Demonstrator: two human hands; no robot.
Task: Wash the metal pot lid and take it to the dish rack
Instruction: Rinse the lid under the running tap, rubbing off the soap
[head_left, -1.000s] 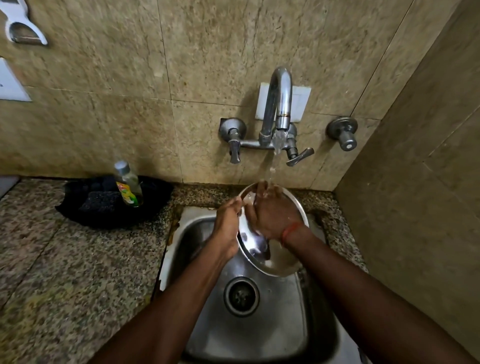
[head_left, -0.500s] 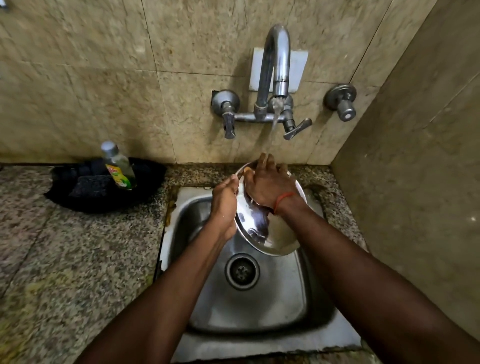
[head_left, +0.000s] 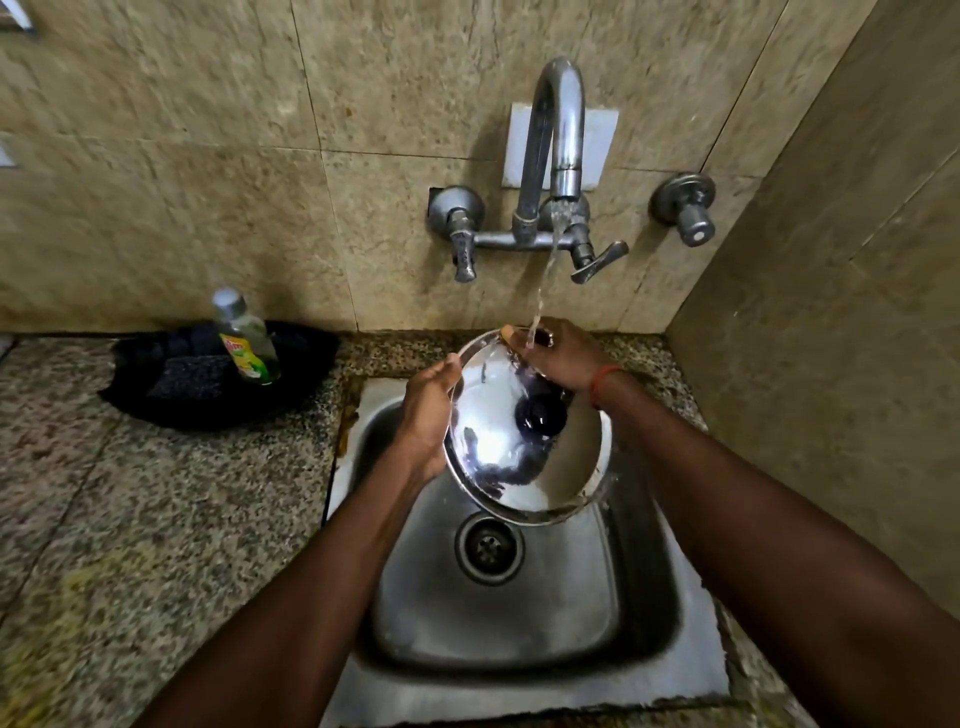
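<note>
Looking down, we saw the metal pot lid (head_left: 498, 457) held tilted above the steel sink (head_left: 545, 618), its upper rim toward the wall and its lower rim hanging over the basin just beyond the drain (head_left: 489, 546). A dark knob (head_left: 540, 415) showed near the lid's middle, on the face turned to us. The left hand (head_left: 428, 410) gripped the lid's left rim, with the thumb on the near face and the fingers curled round behind. The right hand (head_left: 561, 358), with an orange thread band (head_left: 602, 382) at the wrist, clasped the upper rim, its fingers bent over the edge. A thin stream of water (head_left: 543, 280) fell from the curved tap (head_left: 558, 119) onto those fingers and the top of the lid.

The basin itself looked wet and dull, and we could make out the round drain in its floor. To the left, on the speckled stone counter (head_left: 130, 519), sat a shallow black tray (head_left: 306, 364) against the tiled wall. It held a small clear bottle (head_left: 245, 338) of green liquid with a yellow label, standing slightly tilted, and just beside it a dark scrub pad (head_left: 189, 376). We could not tell what the other dark lumps behind the bottle were. A separate round valve (head_left: 685, 208) stuck out of the wall to the right of the tap.
</note>
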